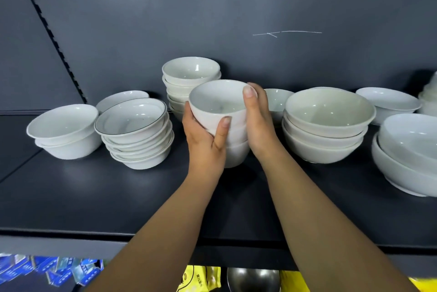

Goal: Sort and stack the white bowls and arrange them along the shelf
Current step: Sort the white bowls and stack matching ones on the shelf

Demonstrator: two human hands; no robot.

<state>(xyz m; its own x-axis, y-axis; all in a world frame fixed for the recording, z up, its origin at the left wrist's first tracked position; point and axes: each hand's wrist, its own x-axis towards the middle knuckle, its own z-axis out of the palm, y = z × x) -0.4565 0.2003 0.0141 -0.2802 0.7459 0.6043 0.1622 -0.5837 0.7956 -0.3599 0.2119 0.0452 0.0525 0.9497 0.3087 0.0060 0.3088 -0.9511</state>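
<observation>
shelf (94, 197): dark and matte, bare strip along the front edge.
left hand (205, 140): curled round the near-left wall of the held stack, thumb pressed up against the top bowl.
right hand (259, 123): cupped against the right wall, thumb tip at the rim.
held stack (220, 112): three small bowls nested, mid-shelf between the neighbours; unclear whether the foot touches the shelf.
step in hand: probably seating or shifting this stack. Best done with even pressure from both palms, rims kept level, foot set flat, hands let go only once nothing rocks.
look: glossy white, deep, plain rim, faint grey mark inside the top bowl.
banded stack (134, 131): just left, wider bowls with a thin dark rim line, leaning a little.
large stack (328, 121): just right, three broad bowls.
rear stack (190, 71): directly behind, similar small bowls, likely the matching size.
</observation>
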